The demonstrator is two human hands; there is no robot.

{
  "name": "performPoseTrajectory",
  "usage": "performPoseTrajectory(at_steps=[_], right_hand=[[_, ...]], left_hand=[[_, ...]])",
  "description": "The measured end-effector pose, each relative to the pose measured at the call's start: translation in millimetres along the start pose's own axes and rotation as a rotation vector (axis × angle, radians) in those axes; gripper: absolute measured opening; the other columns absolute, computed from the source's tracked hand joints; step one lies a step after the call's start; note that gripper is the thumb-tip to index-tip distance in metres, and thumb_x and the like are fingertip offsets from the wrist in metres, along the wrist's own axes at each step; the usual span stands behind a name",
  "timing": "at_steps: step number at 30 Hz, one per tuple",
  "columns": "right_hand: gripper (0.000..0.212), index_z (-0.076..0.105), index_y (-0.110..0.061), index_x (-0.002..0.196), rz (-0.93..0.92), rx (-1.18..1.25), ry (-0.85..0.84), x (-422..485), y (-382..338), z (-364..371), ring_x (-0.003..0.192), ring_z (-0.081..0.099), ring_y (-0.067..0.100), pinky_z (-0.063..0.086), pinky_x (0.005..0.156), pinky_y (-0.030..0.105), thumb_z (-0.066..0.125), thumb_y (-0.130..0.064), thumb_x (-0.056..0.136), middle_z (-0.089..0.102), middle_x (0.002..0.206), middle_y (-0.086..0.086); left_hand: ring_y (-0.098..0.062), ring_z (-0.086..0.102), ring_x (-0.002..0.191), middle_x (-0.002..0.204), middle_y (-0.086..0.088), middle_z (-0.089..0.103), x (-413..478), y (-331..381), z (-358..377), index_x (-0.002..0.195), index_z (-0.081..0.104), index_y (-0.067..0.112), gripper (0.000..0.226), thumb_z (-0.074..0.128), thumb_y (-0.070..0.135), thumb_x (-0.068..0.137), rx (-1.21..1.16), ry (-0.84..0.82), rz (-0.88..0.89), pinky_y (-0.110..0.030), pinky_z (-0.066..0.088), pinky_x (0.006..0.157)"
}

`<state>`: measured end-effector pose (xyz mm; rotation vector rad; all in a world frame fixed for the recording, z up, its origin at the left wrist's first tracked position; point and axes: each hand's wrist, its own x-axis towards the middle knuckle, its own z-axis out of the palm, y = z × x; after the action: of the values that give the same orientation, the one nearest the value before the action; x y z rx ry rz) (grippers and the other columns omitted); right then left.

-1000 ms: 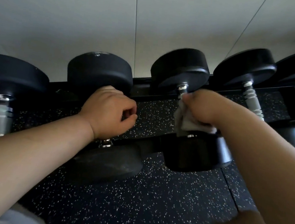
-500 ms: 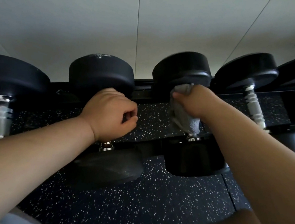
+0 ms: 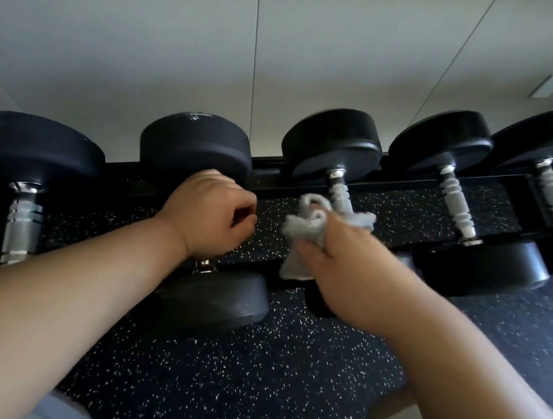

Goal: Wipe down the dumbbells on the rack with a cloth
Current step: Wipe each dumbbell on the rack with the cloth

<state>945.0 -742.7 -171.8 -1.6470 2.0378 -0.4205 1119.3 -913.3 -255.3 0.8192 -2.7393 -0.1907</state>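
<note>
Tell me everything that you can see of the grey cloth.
The cloth is pale grey and looks soft, like towelling, though blur hides its weave. It is crumpled into a bunch, with a small loop standing up on top and a corner hanging down below. The right hand grips it, fingers curled round its middle. One flap reaches across to the ribbed metal dumbbell handle; whether it presses on the handle cannot be told.
</note>
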Motion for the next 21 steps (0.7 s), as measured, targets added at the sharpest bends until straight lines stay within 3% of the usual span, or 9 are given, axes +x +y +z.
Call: performPoseTrajectory(at_steps=[1,3,5,8,12,14,17,19,21], right_hand=[[0.029,0.049,-0.026,0.123,-0.018,0.115,-0.090,-6,-10,8,0.071,0.063,0.008,0.051,0.060,0.027,0.042,-0.048,0.105,0.066,0.092,-0.005],[0.037,0.045,-0.035,0.139,-0.031,0.296,-0.277,-17,-19,34,0.105,0.066,0.007,0.056,0.092,0.030,0.042,-0.052,0.106,0.064,0.125,-0.010],[0.059,0.019,-0.042,0.158,-0.091,0.420,-0.286,-25,-16,66,0.136,0.036,-0.014,0.029,0.114,0.012,0.044,-0.049,0.105,0.032,0.152,-0.032],[0.068,0.011,-0.039,0.160,-0.187,0.500,-0.127,-23,-2,102,0.141,0.005,-0.028,0.009,0.113,0.000,0.041,-0.055,0.101,0.007,0.150,-0.047],[0.058,0.049,-0.039,0.139,-0.159,0.550,0.013,-14,14,118,0.132,0.039,-0.020,0.032,0.114,0.013,0.037,-0.075,0.095,0.047,0.142,-0.030],[0.072,0.063,-0.040,0.118,-0.008,0.654,-0.018,-11,13,119,0.117,0.054,-0.017,0.041,0.107,0.017,0.031,-0.093,0.081,0.065,0.122,-0.025],[0.053,0.066,-0.037,0.106,0.069,0.761,-0.064,-11,4,116,0.105,0.059,-0.019,0.044,0.098,0.012,0.036,-0.077,0.088,0.072,0.104,-0.028],[0.041,0.063,-0.039,0.108,-0.062,0.614,0.046,-21,-13,109,0.111,0.058,-0.011,0.044,0.096,0.010,0.035,-0.069,0.100,0.068,0.110,-0.026],[0.045,0.062,-0.038,0.121,-0.291,0.226,0.150,-29,-33,111,0.125,0.052,0.006,0.042,0.109,0.025,0.031,-0.065,0.102,0.060,0.127,-0.014]], left_hand=[[-0.021,0.060,0.073,0.071,0.009,0.065,0,0,-1,0.079,0.068,0.024,0.033,0.047,0.047,0.088,-0.011,-0.001,-0.002,-0.035,0.043,0.077],[-0.021,0.061,0.074,0.073,0.007,0.066,0,1,-3,0.079,0.068,0.023,0.030,0.048,0.045,0.088,-0.054,0.001,-0.013,-0.038,0.045,0.079],[-0.020,0.060,0.075,0.075,0.007,0.067,1,3,-6,0.079,0.068,0.023,0.026,0.050,0.040,0.089,-0.101,0.014,-0.031,-0.040,0.046,0.082],[-0.021,0.063,0.082,0.078,0.007,0.069,-15,-5,-10,0.079,0.069,0.022,0.020,0.054,0.031,0.089,-0.092,0.058,-0.028,-0.038,0.046,0.085],[-0.014,0.062,0.126,0.125,0.007,0.074,-60,-19,-35,0.109,0.079,0.023,0.034,0.052,0.037,0.094,-0.116,0.039,-0.115,-0.036,0.045,0.109],[-0.014,0.068,0.114,0.121,0.012,0.074,-84,-14,-59,0.120,0.075,0.027,0.036,0.051,0.040,0.096,-0.110,0.058,-0.190,-0.038,0.052,0.101],[-0.011,0.068,0.095,0.110,0.015,0.075,-135,-8,-87,0.125,0.071,0.032,0.037,0.051,0.045,0.097,0.009,0.039,-0.265,-0.030,0.050,0.085],[-0.005,0.063,0.084,0.112,0.014,0.075,-174,-11,-97,0.125,0.072,0.032,0.036,0.053,0.048,0.098,0.059,0.007,-0.358,-0.029,0.046,0.081],[-0.006,0.060,0.077,0.105,0.011,0.075,-203,-14,-98,0.120,0.074,0.028,0.037,0.056,0.050,0.096,0.083,0.034,-0.444,-0.031,0.049,0.078]])
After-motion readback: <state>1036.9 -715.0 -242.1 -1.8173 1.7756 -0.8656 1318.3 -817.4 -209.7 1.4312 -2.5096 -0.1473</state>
